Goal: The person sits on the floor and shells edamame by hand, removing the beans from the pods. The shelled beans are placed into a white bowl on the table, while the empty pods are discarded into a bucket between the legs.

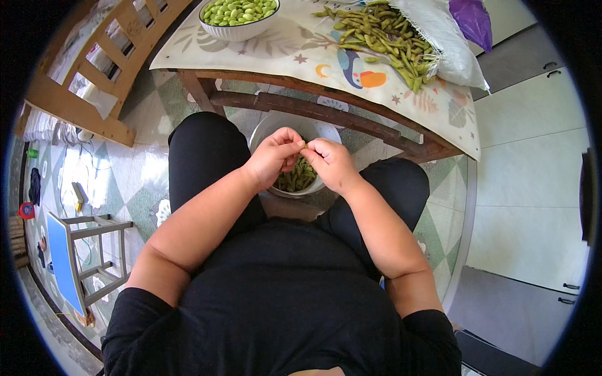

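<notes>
My left hand (277, 155) and my right hand (329, 160) meet at the fingertips above a white bucket (331, 129) between my knees. Pinched between them is a small green soybean pod (304, 146), mostly covered by the fingers. Inside the bucket lie green pods or empty hulls (295, 177); the hands hide part of them. A white ribbed bowl (235, 32) heaped with shelled green soybeans (240, 11) stands at the table's far left. Further right, a pile of unshelled soybean pods (385, 35) spills from a white woven sack (451, 42).
The wooden table (301, 105) with a printed cloth (282, 54) stands just beyond the bucket. A purple bag (471, 23) lies by the sack. Left are a wooden bed frame (80, 108) and a tipped stool with a blue seat (66, 263). Cabinets (526, 174) line the right.
</notes>
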### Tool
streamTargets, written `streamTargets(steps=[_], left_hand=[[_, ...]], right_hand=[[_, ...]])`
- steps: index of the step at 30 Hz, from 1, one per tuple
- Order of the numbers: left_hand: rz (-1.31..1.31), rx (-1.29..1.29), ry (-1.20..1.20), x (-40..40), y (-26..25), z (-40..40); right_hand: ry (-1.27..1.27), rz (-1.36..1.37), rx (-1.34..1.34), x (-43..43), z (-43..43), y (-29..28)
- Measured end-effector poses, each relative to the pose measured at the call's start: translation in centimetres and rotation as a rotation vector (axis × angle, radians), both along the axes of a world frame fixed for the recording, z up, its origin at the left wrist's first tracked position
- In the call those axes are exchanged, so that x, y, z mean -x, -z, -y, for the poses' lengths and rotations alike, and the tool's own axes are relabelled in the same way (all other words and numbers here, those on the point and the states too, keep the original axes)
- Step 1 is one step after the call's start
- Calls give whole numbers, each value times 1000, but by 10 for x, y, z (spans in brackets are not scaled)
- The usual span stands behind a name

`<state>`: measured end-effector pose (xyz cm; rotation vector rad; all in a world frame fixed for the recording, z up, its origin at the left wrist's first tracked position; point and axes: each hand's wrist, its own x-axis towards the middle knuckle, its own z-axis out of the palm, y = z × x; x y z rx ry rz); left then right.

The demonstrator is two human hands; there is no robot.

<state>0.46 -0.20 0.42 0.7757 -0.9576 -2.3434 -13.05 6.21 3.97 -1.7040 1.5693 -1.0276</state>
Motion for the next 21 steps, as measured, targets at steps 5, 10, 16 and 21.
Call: streamTargets(steps=[5, 10, 16, 21], left_hand=[[39, -198, 189, -6, -1, 7], [160, -204, 333, -7, 1, 9], [137, -138, 279, -4, 2, 3], [163, 168, 116, 3, 9, 0]], right_hand=[[-141, -423, 269, 1, -4, -10], [-230, -391, 312, -5, -10, -23], [-210, -393, 291, -1, -9, -20], [-127, -397, 278, 5, -3, -7]])
